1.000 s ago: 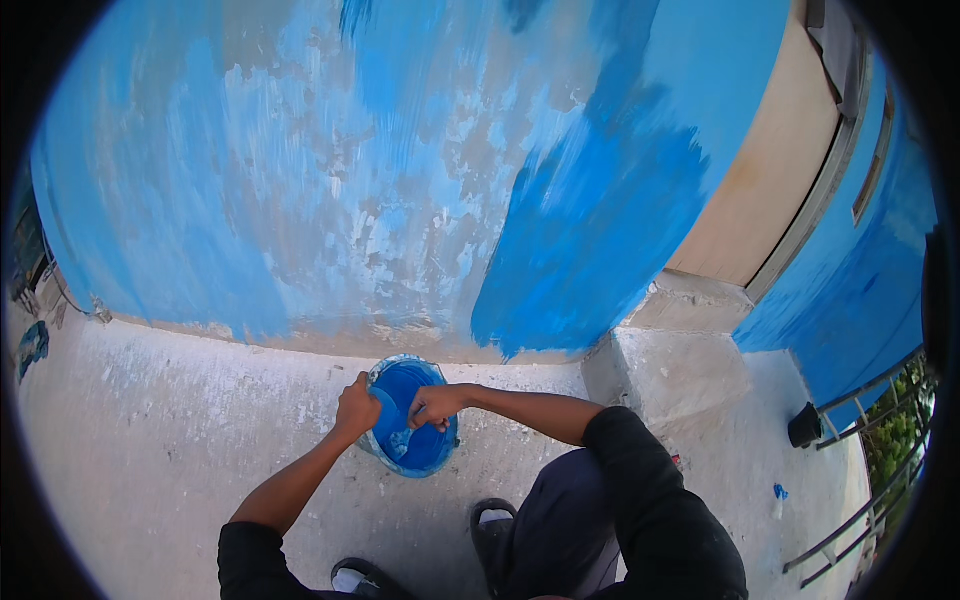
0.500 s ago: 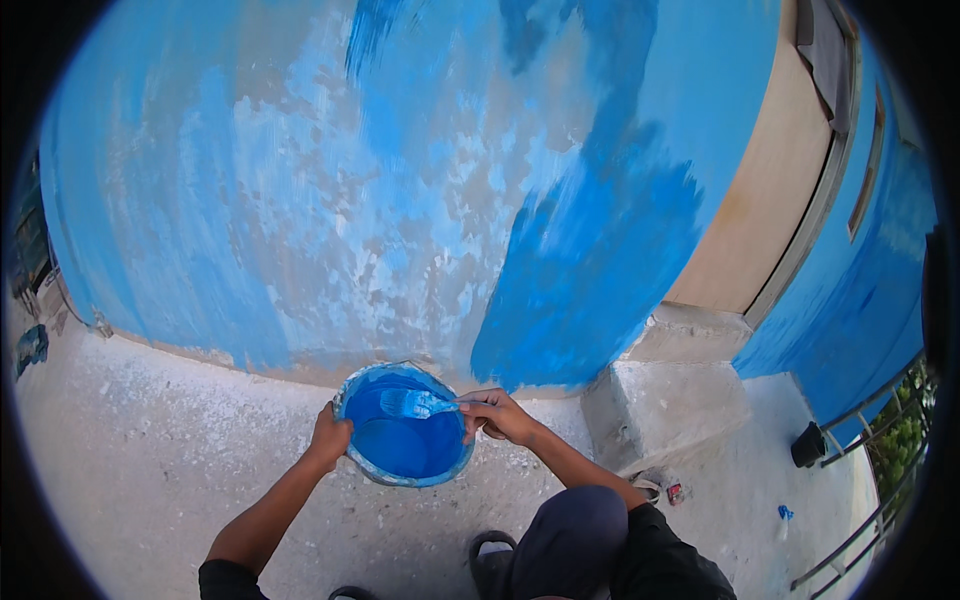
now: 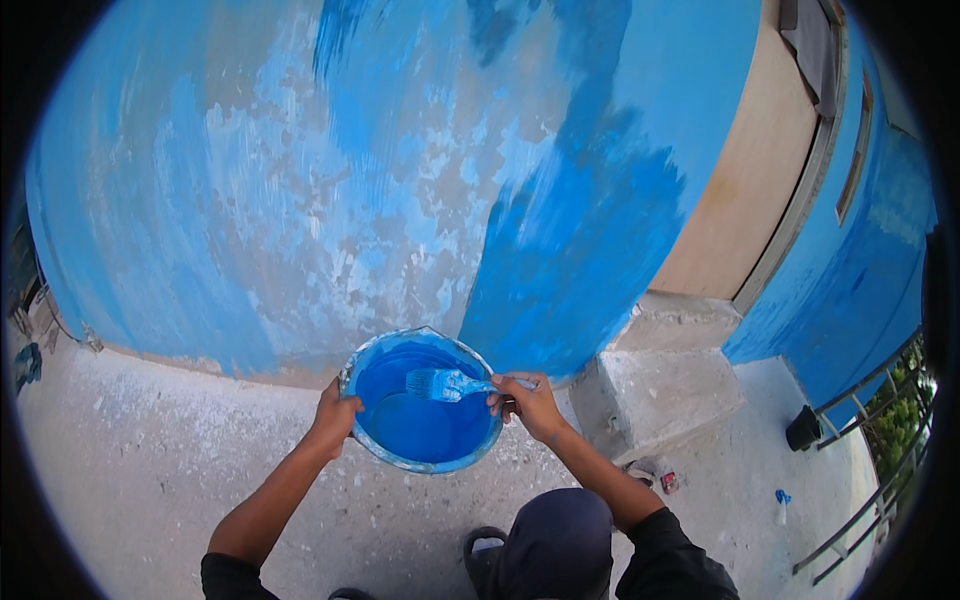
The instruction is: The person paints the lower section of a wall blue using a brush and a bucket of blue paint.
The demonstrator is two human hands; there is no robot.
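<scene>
paint bucket (image 3: 420, 462) sits on the pale concrete floor (image 3: 150, 470) just in front of the wall, round and blue, its inside coated and holding a pool of bright blue paint (image 3: 425, 425) in the lower part. the left hand (image 3: 335, 412) is closed over the bucket's left rim, fingers curled around the edge. the right hand (image 3: 528, 402) sits at the right rim, closed around the handle of a paintbrush (image 3: 450, 383); the brush lies nearly level across the bucket's mouth, its blue-loaded bristles pointing left above the paint.

behind the bucket rises a wall (image 3: 330, 200), patchy light blue with grey plaster showing through on the left, and a darker, fresher blue band (image 3: 580, 260) to the right of the bucket. further right a concrete step (image 3: 665, 385) leads to a beige doorway (image 3: 745, 190), then another blue wall (image 3: 860, 280). a small black pot (image 3: 803, 428) stands near a metal railing (image 3: 870, 500) at the right edge. the floor is speckled with white flecks. a dark-clad knee (image 3: 555, 540) shows at the lower edge.
</scene>
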